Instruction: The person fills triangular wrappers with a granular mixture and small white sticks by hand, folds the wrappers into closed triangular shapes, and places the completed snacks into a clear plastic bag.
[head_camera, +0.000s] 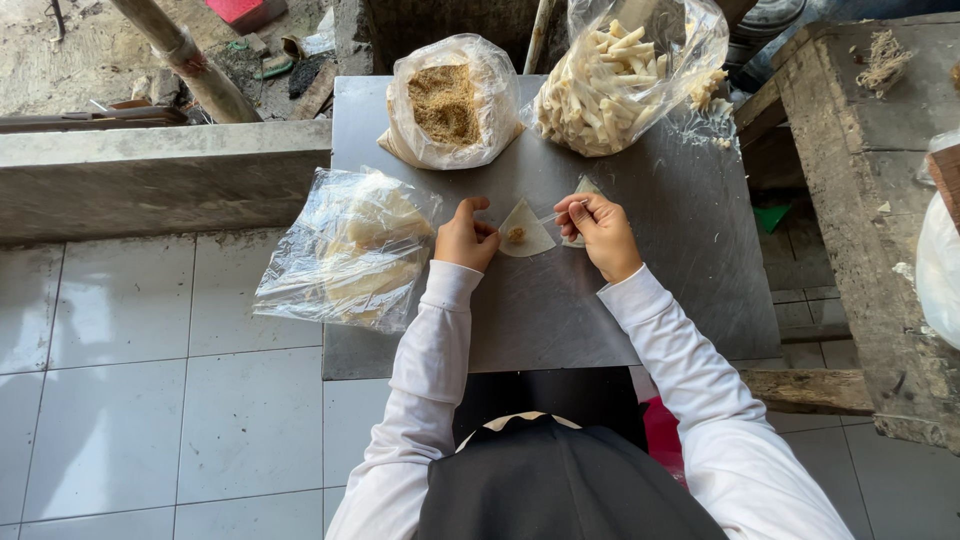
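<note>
A pale triangular wrapper sheet (527, 232) lies on the grey metal table (560, 310) with a small brown dab of filling on it. My left hand (466, 237) rests at the sheet's left edge, fingers curled on it. My right hand (601, 228) pinches a thin clear spoon whose tip reaches over the sheet. A second wrapper piece (584, 186) pokes out behind my right hand.
A clear bag of stacked wrappers (352, 248) lies at the table's left edge. At the back stand an open bag of brown crumbly filling (447, 100) and a bag of pale cut sticks (610, 80). A rough wooden bench (860, 200) is to the right, a concrete ledge (150, 175) to the left.
</note>
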